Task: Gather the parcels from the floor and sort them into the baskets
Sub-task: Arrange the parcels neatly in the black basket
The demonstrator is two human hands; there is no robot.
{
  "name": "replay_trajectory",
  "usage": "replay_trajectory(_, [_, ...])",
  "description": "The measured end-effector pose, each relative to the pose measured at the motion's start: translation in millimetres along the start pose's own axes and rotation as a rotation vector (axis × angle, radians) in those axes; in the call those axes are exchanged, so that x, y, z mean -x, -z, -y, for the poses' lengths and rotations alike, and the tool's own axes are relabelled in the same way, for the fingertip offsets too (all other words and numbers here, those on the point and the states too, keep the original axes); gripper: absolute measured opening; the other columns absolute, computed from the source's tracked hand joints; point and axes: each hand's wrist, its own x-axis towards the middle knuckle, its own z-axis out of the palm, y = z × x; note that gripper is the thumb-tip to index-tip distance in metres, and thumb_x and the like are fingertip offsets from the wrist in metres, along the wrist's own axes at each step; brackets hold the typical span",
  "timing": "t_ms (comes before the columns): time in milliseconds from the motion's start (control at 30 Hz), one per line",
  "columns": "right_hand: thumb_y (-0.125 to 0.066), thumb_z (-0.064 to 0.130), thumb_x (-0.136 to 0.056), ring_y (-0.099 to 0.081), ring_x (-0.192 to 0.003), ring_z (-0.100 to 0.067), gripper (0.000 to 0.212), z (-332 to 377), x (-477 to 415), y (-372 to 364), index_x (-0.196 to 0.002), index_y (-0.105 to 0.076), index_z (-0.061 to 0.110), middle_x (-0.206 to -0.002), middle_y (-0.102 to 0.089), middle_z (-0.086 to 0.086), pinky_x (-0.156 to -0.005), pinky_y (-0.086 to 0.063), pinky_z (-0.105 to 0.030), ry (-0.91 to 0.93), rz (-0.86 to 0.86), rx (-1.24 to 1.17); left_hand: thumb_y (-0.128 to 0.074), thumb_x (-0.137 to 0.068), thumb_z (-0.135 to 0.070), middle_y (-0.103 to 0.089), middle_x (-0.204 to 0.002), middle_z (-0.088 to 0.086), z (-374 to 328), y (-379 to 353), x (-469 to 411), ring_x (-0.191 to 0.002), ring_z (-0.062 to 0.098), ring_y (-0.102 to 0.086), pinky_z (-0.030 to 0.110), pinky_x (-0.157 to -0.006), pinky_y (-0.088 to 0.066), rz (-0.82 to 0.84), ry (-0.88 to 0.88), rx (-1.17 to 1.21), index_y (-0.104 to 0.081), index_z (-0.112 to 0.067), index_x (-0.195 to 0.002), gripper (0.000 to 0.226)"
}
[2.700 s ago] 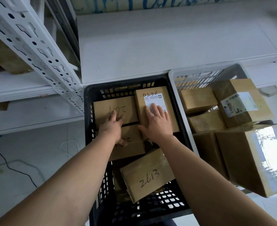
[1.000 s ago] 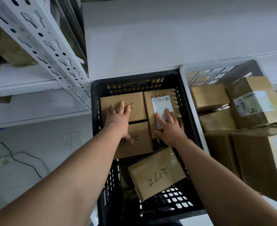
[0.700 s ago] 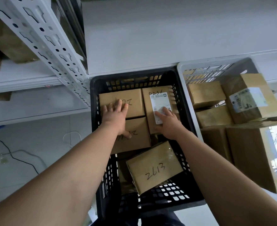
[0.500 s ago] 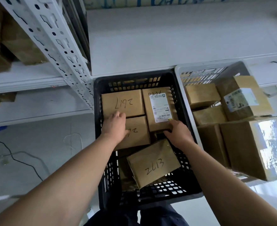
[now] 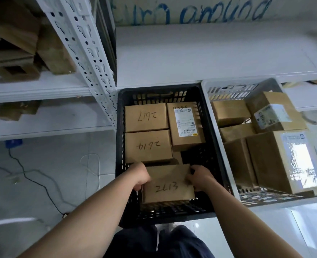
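Parcel 2613 (image 5: 168, 185), judged light and stiff, is being gripped at opposite side edges by left hand (image 5: 140, 176) and right hand (image 5: 200, 178), fingers (image 5: 191, 176) curled round it.

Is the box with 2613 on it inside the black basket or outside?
Inside. The box sits within the walls of the black basket, near its front, with the left hand and right hand gripping its sides.

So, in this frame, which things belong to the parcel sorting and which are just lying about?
Job: brown cardboard parcel marked 2613, gripped by left hand and right hand; black slotted plastic basket around it; white plastic basket of parcels.
Lying about: perforated white metal shelf post; black cable on floor; flattened brown cardboard on shelf.
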Motion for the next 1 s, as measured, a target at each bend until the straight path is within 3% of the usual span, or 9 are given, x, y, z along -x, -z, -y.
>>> replay_trajectory(167, [-0.055,0.014,-0.091,-0.065,-0.094,-0.029,0.030,4,2,-14,-0.119,-0.065,0.017,-0.103,-0.066,-0.009,-0.084,-0.057,-0.047,0.087,0.036,-0.075,-0.057,-0.087,-0.005,-0.058,-0.085,0.009,14,0,4,-0.080,0.024,-0.064,0.026,-0.057,-0.049,-0.127,0.057,0.012,-0.063,-0.002,-0.101,0.015])
replay_trajectory(367, [-0.054,0.013,-0.093,-0.064,-0.095,-0.026,0.035,11,-5,-19,-0.126,-0.064,0.020,-0.110,-0.067,-0.008,-0.085,-0.057,-0.039,0.156,0.046,-0.019,-0.050,-0.089,-0.003,-0.063,-0.112,0.014,23,-11,7,-0.096,0.025,-0.064,0.024,-0.069,-0.047,-0.183,0.113,-0.024,-0.059,0.001,-0.121,0.033])
replay_trajectory(500, [-0.055,0.012,-0.091,-0.065,-0.092,-0.027,0.037,10,-8,-19,-0.126,-0.064,0.020,-0.105,-0.067,-0.008,-0.084,-0.058,-0.041,0.148,0.063,-0.044,-0.049,-0.091,-0.003,-0.062,-0.104,0.011,23,-13,9,-0.084,0.021,-0.059,0.023,-0.060,-0.044,-0.225,0.110,-0.001,-0.060,0.000,-0.118,0.030])
replay_trajectory(700, [-0.057,0.014,-0.093,-0.061,-0.104,-0.024,0.037,11,-1,-12,-0.129,-0.059,0.012,-0.120,-0.063,-0.007,-0.079,-0.049,-0.025,0.170,0.000,0.007,-0.047,-0.092,-0.002,-0.062,-0.113,0.014,19,-14,23,-0.097,0.025,-0.063,0.025,-0.070,-0.048,-0.290,0.119,0.078,-0.059,0.001,-0.119,0.029])
replay_trajectory(767, [-0.055,0.016,-0.094,-0.060,-0.109,-0.024,0.037,13,5,-4,-0.132,-0.058,0.014,-0.125,-0.062,-0.007,-0.078,-0.043,-0.022,0.209,-0.025,0.025,-0.046,-0.093,-0.003,-0.061,-0.106,0.012,15,-13,29,-0.092,0.024,-0.061,0.026,-0.070,-0.048,-0.329,0.098,0.102,-0.059,-0.001,-0.115,0.025])
replay_trajectory(867, [-0.052,0.016,-0.094,-0.061,-0.109,-0.024,0.040,19,15,12,-0.134,-0.057,0.020,-0.128,-0.062,-0.007,-0.080,-0.049,-0.027,0.267,-0.058,0.037,-0.046,-0.095,-0.005,-0.057,-0.096,0.008,7,-8,41,-0.082,0.020,-0.057,0.026,-0.066,-0.046,-0.401,0.051,0.135,-0.060,-0.004,-0.107,0.018])
replay_trajectory(933, [-0.054,0.017,-0.093,-0.062,-0.095,-0.019,0.038,22,21,23,-0.130,-0.062,0.021,-0.121,-0.065,-0.005,-0.070,-0.051,-0.025,0.305,-0.083,0.034,-0.048,-0.095,-0.008,-0.060,-0.099,0.008,-1,-4,50,-0.081,0.020,-0.058,0.026,-0.065,-0.047,-0.451,0.018,0.158,-0.060,-0.006,-0.103,0.014])
replay_trajectory(1000, [-0.054,0.016,-0.092,-0.059,-0.083,-0.013,0.033,23,28,33,-0.122,-0.066,0.021,-0.112,-0.067,-0.002,-0.056,-0.043,-0.020,0.346,-0.116,0.040,-0.051,-0.095,-0.011,-0.058,-0.093,0.006,-10,0,59,-0.077,0.018,-0.056,0.024,-0.057,-0.043,-0.492,-0.007,0.185,-0.059,-0.006,-0.100,0.010])
